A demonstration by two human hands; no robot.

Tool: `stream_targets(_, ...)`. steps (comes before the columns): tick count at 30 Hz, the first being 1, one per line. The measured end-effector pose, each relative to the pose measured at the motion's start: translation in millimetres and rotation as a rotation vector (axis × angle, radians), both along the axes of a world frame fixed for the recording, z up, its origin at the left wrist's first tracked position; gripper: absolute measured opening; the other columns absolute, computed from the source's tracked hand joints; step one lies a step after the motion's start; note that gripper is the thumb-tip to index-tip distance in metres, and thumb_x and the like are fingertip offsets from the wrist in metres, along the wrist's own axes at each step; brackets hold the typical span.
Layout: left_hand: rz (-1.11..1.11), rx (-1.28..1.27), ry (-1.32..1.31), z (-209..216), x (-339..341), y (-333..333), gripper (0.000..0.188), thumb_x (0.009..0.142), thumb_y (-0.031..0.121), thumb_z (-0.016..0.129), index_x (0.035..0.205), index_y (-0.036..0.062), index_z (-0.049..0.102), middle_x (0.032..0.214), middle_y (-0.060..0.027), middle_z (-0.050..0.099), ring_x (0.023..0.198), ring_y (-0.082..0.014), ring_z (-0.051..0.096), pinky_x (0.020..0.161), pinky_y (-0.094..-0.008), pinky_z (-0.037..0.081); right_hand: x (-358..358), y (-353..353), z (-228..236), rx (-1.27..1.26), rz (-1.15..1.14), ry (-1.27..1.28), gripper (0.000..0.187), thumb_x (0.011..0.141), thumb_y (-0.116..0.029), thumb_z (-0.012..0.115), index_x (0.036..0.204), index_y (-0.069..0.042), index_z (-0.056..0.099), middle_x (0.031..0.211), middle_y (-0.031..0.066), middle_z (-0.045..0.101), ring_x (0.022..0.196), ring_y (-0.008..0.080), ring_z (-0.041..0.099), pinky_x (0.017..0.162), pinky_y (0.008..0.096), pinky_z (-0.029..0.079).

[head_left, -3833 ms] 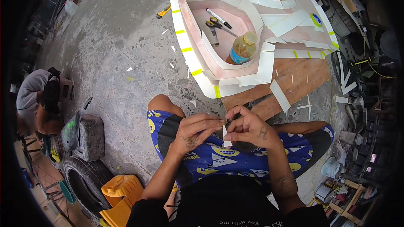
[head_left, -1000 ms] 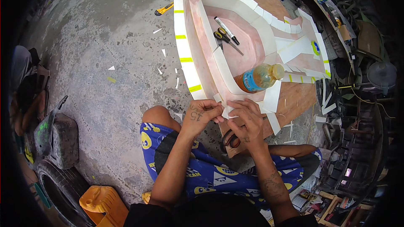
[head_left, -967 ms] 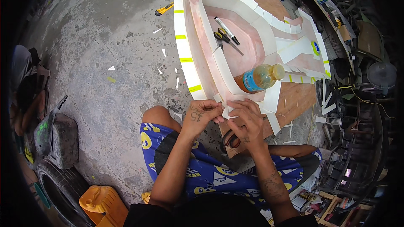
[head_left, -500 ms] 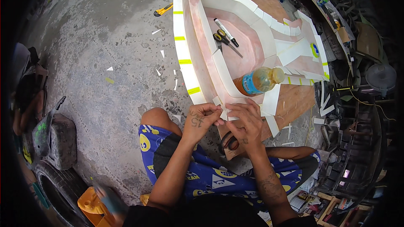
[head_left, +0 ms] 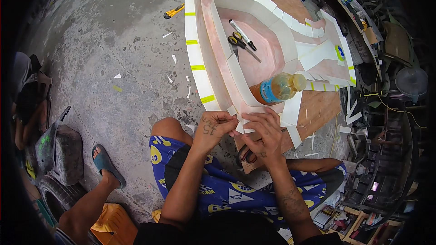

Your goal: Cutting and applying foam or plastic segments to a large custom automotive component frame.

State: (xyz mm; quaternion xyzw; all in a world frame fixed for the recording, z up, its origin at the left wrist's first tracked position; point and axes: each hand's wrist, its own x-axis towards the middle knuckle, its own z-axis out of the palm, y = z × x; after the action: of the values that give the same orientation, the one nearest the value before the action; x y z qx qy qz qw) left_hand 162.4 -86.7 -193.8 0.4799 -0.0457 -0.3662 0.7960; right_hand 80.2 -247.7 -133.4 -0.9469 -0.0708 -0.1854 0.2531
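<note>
My left hand (head_left: 212, 131) pinches the edge of a small white card strip (head_left: 240, 126) at the near corner of a large pinkish moulded panel (head_left: 247, 66). Close beside it, my right hand (head_left: 265, 132) has its fingertips pressed down on the same corner, bent over the white card there. White card pieces with yellow-green tape line the panel's edges. Inside its recess lie black-and-yellow scissors (head_left: 237, 41) and a white marker (head_left: 241, 33). A clear bottle of amber liquid (head_left: 274, 90) leans near my right hand. Under that hand, dark scissor handles (head_left: 247, 155) show partly.
Beneath the panel is a brown wooden board (head_left: 320, 109). A yellow cutter (head_left: 174, 12) and white scraps lie on the concrete floor (head_left: 131, 54). At lower left, another person's sandalled foot (head_left: 107, 165) stands near a tyre (head_left: 61, 195) and yellow container (head_left: 113, 224). Clutter fills the right side.
Another person's leg has come down at the lower left, the foot now planted on the floor, partly covering the tyre and container. My hands stay at the corner with little movement.
</note>
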Motion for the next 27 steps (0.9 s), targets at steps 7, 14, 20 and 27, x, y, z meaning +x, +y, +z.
stream_targets(7,-0.015,0.018,0.009,7,4,1,0.015,0.091,0.008,0.069,0.087,-0.0064,0.071,0.077,-0.0090,0.070,0.067,-0.0152,0.072,0.060,-0.0227,0.054,0,0,4,0.005,-0.002,0.009,0.025,0.071,-0.014,0.081,0.093,-0.011,0.068,0.116,0.0030,0.072,0.105,0.0241,0.065,0.108,0.0517,0.039)
stream_targets(14,-0.002,0.088,0.054,11,6,1,0.018,0.089,0.011,0.072,0.084,-0.0062,0.070,0.074,-0.0091,0.070,0.064,-0.0145,0.070,0.059,-0.0224,0.054,0,0,4,-0.001,0.004,0.007,0.025,0.071,-0.014,0.081,0.092,-0.011,0.068,0.116,0.0023,0.071,0.104,0.0237,0.065,0.108,0.0517,0.040)
stream_targets(20,0.027,0.134,-0.014,9,6,-2,0.020,0.087,0.013,0.074,0.081,-0.0056,0.070,0.071,-0.0088,0.069,0.060,-0.0113,0.067,0.057,-0.0218,0.055,1,1,4,0.007,-0.008,0.008,0.024,0.072,-0.016,0.080,0.092,-0.011,0.068,0.115,0.0030,0.071,0.101,0.0240,0.065,0.109,0.0522,0.039)
stream_targets(27,0.079,0.088,-0.032,-4,10,-2,0.015,0.080,0.000,0.075,0.084,-0.0006,0.061,0.073,-0.0096,0.068,0.062,-0.0111,0.066,0.058,-0.0218,0.054,3,1,2,0.031,-0.036,-0.010,0.030,0.073,-0.016,0.078,0.101,-0.009,0.069,0.112,0.0031,0.072,0.099,0.0236,0.065,0.106,0.0502,0.040)
